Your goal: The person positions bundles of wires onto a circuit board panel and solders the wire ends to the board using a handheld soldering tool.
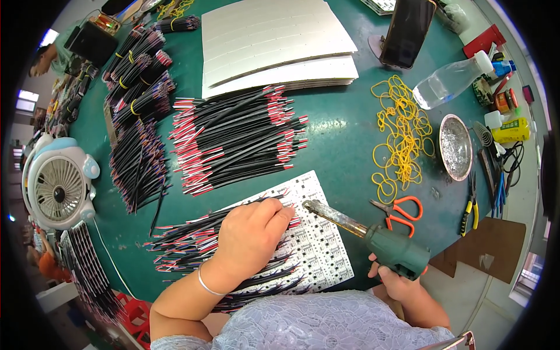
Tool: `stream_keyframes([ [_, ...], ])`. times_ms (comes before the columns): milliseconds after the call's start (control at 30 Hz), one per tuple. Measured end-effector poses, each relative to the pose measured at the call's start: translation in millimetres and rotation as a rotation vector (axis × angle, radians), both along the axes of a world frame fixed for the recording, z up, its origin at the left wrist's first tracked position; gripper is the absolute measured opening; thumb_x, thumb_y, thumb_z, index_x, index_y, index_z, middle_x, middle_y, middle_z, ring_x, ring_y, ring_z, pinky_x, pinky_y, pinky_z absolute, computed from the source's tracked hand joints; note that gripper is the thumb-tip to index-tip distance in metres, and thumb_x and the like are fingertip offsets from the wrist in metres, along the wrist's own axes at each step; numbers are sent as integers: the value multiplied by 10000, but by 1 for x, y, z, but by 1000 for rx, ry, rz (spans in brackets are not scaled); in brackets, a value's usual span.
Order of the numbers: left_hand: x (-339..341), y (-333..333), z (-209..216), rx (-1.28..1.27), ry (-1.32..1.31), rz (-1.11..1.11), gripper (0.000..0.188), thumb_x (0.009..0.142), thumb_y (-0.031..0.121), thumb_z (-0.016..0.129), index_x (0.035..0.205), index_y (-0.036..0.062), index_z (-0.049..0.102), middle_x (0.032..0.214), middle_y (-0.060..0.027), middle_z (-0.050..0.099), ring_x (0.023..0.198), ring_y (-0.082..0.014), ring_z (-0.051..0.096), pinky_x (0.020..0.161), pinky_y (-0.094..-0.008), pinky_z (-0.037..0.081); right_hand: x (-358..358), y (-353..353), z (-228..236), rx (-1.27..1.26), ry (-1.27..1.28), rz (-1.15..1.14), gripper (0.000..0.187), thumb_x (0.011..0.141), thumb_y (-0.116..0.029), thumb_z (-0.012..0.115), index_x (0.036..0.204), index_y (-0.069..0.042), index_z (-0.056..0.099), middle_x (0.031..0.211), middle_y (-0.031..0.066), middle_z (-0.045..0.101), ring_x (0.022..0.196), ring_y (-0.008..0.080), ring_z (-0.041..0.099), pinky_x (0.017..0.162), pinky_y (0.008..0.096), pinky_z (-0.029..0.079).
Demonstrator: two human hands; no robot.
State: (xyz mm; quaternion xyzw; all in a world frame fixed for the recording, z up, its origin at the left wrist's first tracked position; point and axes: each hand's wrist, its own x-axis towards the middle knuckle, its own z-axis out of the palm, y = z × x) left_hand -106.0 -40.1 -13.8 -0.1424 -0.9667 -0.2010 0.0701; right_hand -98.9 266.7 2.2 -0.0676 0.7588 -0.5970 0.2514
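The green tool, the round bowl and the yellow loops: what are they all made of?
The green tool's body looks like plastic, dull and moulded; its long nose is probably metal, being shiny and stained. The round bowl seems to be metal too, silvery and speckled inside, though that's not certain. The yellow loops are likely rubber: thin, bendy and tangled.

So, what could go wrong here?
The soldering gun has its tip close to the bare left fingers; if it's hot, it might burn them. The front wires lie loose, partly over the white board, so a nudge could shift them.
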Motion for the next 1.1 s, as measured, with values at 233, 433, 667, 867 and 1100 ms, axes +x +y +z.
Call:
stream_keyframes([
  [233,2,-1,-3,-23,3,-38,211,799,135,655,1005,95,676,920,-19,607,720,-175,600,614,-322,476,1,5,-16,-65,121,111,360,903,-156,629,1195,38,549,985,122,634,644,173,637,566,301,525],
  [433,2,-2,-1,-71,12,-62,215,808,141,647,1015,86,663,936,-20,596,730,-169,593,632,-311,462,3,3,-17,109,244,180,310,894,-134,621,1148,38,577,900,106,634,628,168,630,569,306,526],
  [667,-1,2,1,-33,24,-20,184,762,91,655,942,79,697,847,-30,611,702,-207,613,576,-342,473,-4,0,-3,29,116,93,284,788,-36,666,1069,1,654,978,123,678,802,255,671,733,363,529],
  [867,-2,1,1,25,24,-8,252,700,38,656,941,101,696,849,-18,611,698,-202,611,570,-341,472,2,5,-12,-95,129,61,340,861,-110,616,1168,33,586,1035,148,640,622,200,655,578,319,540],
  [1100,-3,-1,-1,48,13,-40,276,681,21,651,938,112,695,861,-13,615,696,-201,608,573,-342,470,2,6,-16,-64,131,174,359,888,-92,568,1226,26,553,1084,147,627,695,200,653,601,326,541],
])
